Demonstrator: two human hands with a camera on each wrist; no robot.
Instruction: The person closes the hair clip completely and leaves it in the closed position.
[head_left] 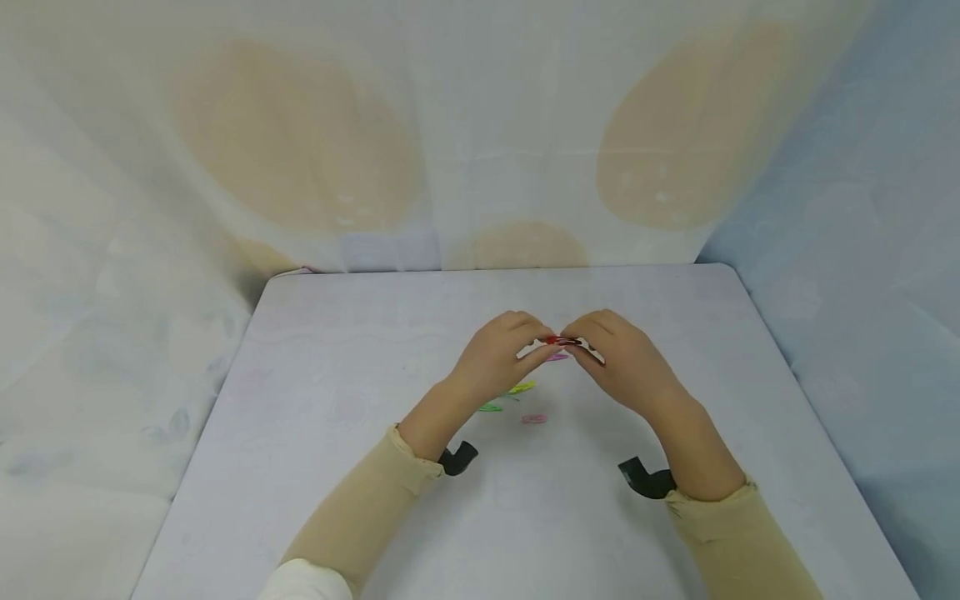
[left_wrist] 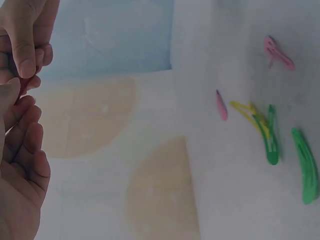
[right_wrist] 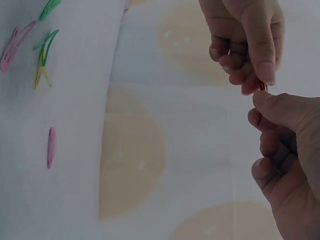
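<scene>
Head view: at centre frame, above the table (head_left: 315, 467), the left hand (head_left: 498, 354) and right hand (head_left: 622, 358) meet fingertip to fingertip, each pinching one end of a red hair clip (head_left: 561, 340) whose long axis runs left to right between them; both hands are equally near it. Loose clips lie just below.

Left wrist view: at the left edge, the two hands pinch a sliver of red; a green clip (left_wrist: 306, 166) lies at lower right.

Right wrist view: at upper right, the clip's red end shows between the thumbs; a pink clip (right_wrist: 50, 147) lies at left.
</scene>
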